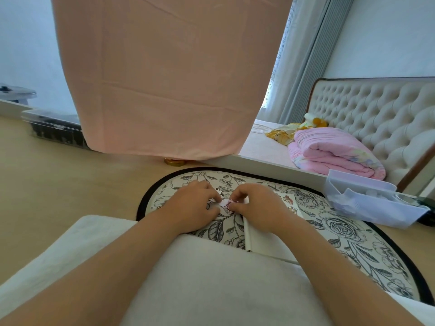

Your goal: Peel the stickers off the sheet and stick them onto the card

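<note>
Though small, sticker [227,204] between left hand [191,205] and right hand [256,205]

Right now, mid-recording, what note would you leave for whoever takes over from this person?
The left grip pinches a small pink-and-white sticker from its left side.
The right grip pinches the same sticker from the right.
The sticker is held over the floral mat. A white sheet with red figures shows beside the right grip; what looks like the card lies under the right wrist.
Done: cannot tell how many are already stuck.
Left: free this sticker, press it onto the card, then repeat.
</note>
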Demonstrator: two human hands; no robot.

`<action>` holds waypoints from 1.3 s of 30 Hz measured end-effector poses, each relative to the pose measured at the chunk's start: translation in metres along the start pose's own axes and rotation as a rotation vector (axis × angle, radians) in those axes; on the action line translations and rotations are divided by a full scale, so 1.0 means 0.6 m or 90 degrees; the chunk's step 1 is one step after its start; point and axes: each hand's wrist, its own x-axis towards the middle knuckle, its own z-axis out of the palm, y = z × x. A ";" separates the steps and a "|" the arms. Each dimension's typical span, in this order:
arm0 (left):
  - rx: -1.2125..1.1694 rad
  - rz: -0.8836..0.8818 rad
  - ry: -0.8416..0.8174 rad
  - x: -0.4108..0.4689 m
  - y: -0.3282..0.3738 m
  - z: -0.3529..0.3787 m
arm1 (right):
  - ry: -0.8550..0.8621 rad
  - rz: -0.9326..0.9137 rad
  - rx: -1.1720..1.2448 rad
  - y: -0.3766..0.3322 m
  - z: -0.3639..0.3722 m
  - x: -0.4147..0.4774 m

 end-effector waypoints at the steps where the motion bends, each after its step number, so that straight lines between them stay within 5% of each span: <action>1: -0.012 -0.003 0.005 0.000 0.000 0.000 | 0.009 0.015 0.063 0.002 0.000 0.000; 7: -0.141 0.000 0.060 -0.005 0.021 -0.007 | 0.023 0.095 0.389 -0.007 -0.009 -0.009; 12: -0.343 -0.080 0.080 -0.003 0.042 -0.012 | 0.019 0.104 0.491 -0.020 -0.020 -0.018; 22: -0.394 -0.147 0.081 -0.002 0.050 -0.009 | 0.152 -0.014 0.303 -0.014 -0.010 -0.019; 31: -0.411 -0.128 0.124 -0.008 0.075 -0.011 | 0.166 -0.059 0.160 -0.002 -0.030 -0.036; 39: -0.383 -0.091 0.124 -0.013 0.125 -0.007 | 0.232 -0.057 0.177 0.037 -0.043 -0.075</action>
